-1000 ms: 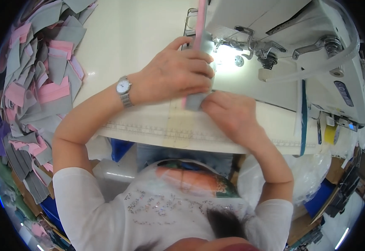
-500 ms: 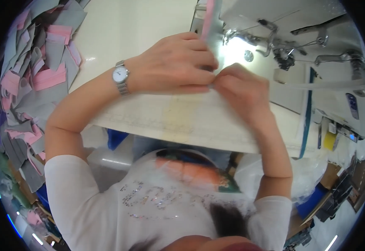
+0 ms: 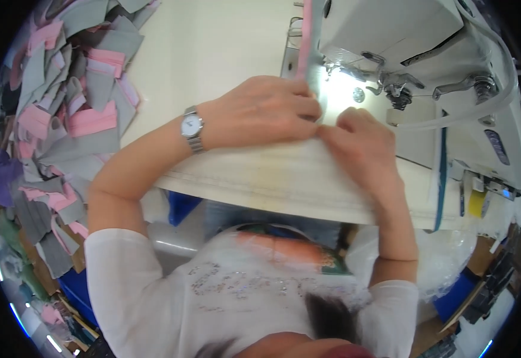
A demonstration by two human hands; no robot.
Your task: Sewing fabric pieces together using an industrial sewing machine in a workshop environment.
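Observation:
A long pink and grey fabric strip [image 3: 305, 45] runs along the left side of a white sewing machine [image 3: 391, 33], beside the lit needle area [image 3: 341, 80]. My left hand [image 3: 269, 113], below a silver watch, lies over the near part of the strip with its fingers bent down onto it. My right hand [image 3: 359, 149] is closed just right of the left one, its thumb near the left fingertips; what it grips is hidden. The strip's near end is out of sight under the hands.
A heap of grey and pink fabric pieces [image 3: 90, 122] covers the left of the white table [image 3: 206, 42]. A clear tube [image 3: 427, 124] curves down the machine's front. Below the table edge are a blue object [image 3: 183, 206] and plastic bags [image 3: 439, 259] at the right.
Since a second ago my right hand has moved forward, up toward the needle area, closer beside the left hand. The strip's grey near end, visible then, is now hidden.

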